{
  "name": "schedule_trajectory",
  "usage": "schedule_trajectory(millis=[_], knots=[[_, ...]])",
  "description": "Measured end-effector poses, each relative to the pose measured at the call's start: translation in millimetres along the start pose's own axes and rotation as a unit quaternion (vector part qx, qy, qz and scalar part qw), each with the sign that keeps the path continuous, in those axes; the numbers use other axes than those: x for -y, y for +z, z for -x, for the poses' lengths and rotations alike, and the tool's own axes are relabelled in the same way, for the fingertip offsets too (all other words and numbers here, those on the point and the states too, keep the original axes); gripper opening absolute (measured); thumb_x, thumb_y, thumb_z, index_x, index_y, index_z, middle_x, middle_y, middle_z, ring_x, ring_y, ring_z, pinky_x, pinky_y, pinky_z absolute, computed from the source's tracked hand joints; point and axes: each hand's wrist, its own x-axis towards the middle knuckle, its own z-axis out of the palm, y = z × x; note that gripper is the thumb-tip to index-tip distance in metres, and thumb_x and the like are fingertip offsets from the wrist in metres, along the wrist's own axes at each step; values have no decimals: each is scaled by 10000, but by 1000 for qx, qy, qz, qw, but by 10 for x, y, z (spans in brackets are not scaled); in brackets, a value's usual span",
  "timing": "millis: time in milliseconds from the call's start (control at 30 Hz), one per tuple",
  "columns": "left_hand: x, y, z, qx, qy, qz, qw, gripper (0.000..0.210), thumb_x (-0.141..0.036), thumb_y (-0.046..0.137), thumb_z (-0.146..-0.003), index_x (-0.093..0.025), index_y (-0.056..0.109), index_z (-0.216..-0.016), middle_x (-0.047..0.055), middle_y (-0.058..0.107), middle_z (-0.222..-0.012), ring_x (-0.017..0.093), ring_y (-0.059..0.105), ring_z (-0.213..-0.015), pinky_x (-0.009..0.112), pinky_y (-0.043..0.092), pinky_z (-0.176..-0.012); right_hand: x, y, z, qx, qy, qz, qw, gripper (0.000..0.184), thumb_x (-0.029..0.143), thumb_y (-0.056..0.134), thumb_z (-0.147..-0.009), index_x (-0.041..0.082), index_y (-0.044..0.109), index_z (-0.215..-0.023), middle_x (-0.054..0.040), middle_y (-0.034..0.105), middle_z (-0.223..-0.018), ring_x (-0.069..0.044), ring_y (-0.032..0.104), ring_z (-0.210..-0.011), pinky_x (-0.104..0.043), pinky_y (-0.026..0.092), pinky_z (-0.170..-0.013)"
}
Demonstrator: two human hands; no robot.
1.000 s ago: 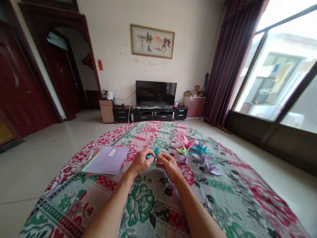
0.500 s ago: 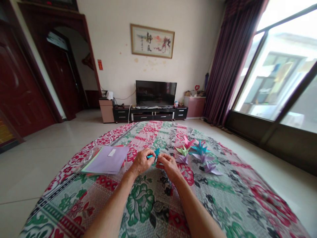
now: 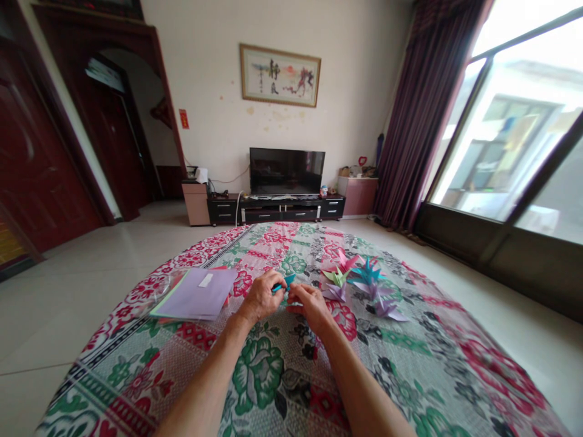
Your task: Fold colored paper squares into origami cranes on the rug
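Observation:
Between my hands, just over the middle of the table, is a small piece of folded blue paper. My left hand is closed around its left part, so much of it is hidden by the fingers. The fingers of my right hand are pinched together at the paper's right lower edge. To the right of that hand lie several folded paper cranes: a light green one, a pink one, a blue one and purple ones.
A stack of coloured paper sheets, purple on top with a small white slip, lies left of my hands. The round table wears a flowered tablecloth. Beyond it a television stands on a low black cabinet.
The blue paper's upper tip has turned and sits slightly lower between my fingers. Both hands keep nearly the same place; the cranes and sheets have not moved.

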Motion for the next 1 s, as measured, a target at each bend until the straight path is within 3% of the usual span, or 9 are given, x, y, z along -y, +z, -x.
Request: schedule_trajectory(millis=[167, 467, 800, 1000], knots=[[2, 22, 3, 3, 17, -19, 1000, 148, -69, 488, -705, -178, 580, -744, 40, 576, -788, 152, 547, -781, 262, 450, -733, 7, 20, 17, 3, 20, -15, 1000, 250, 413, 717, -620, 186, 613, -601, 11, 528, -592, -119, 509, -589, -273, 483, -568], [-39, 32, -6, -16, 20, -21, 999, 147, -61, 490, -720, -177, 572, -757, 43, 571, -804, 153, 548, -798, 267, 452, -742, 21, 24, 13, 43, 71, -139, 987, 215, 315, 720, -620, 168, 594, -713, 43, 520, -652, -69, 490, -520, -242, 498, -512], [-6, 88, -4, -39, 22, -17, 999, 133, -73, 500, -733, -179, 572, -771, 34, 560, -812, 144, 550, -797, 260, 452, -739, 59, 43, -19, 46, 123, -201, 971, 168, 227, 673, -635, 145, 526, -641, 80, 479, -501, -27, 398, -380, -177, 436, -416], [-7, 97, -7, -43, 16, -20, 999, 127, -70, 504, -724, -176, 566, -754, 31, 562, -789, 142, 548, -770, 254, 451, -719, 74, 43, -13, 45, 143, -214, 965, 119, 194, 639, -681, 135, 542, -647, 69, 512, -490, -35, 433, -373, -177, 468, -423]])
